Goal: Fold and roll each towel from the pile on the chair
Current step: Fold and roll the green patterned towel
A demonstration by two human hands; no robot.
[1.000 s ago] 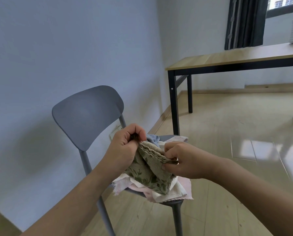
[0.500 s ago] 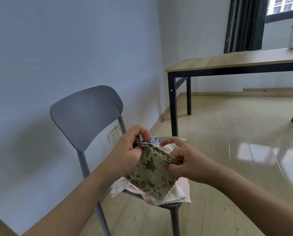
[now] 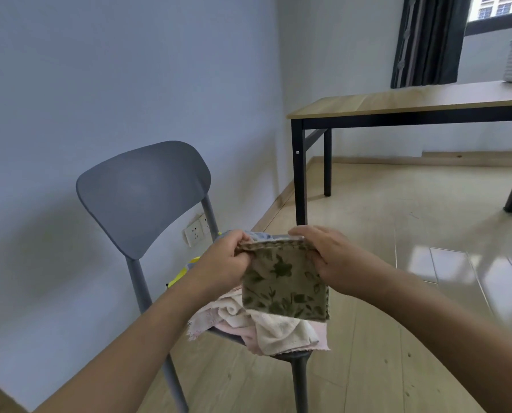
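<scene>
A small olive-green towel with a leaf print (image 3: pixel 284 286) hangs folded in the air above the chair. My left hand (image 3: pixel 225 262) pinches its top left corner and my right hand (image 3: pixel 327 257) pinches its top right corner, so the top edge is stretched flat between them. Below it, a pile of cream and pink towels (image 3: pixel 266 329) lies on the seat of the grey chair (image 3: pixel 143 192). A bit of blue-grey cloth (image 3: pixel 260 235) shows just behind the top edge of the held towel.
The chair stands against a pale wall with a socket (image 3: pixel 193 234) low down. A yellow item (image 3: pixel 183 272) peeks out behind my left wrist. A wooden table with black legs (image 3: pixel 397 102) stands to the back right. Light wood floor (image 3: pixel 397 293) spreads right of the chair.
Both hands moved apart along the towel's top edge and lifted it. The towel went from bunched between the hands to hanging flat and square.
</scene>
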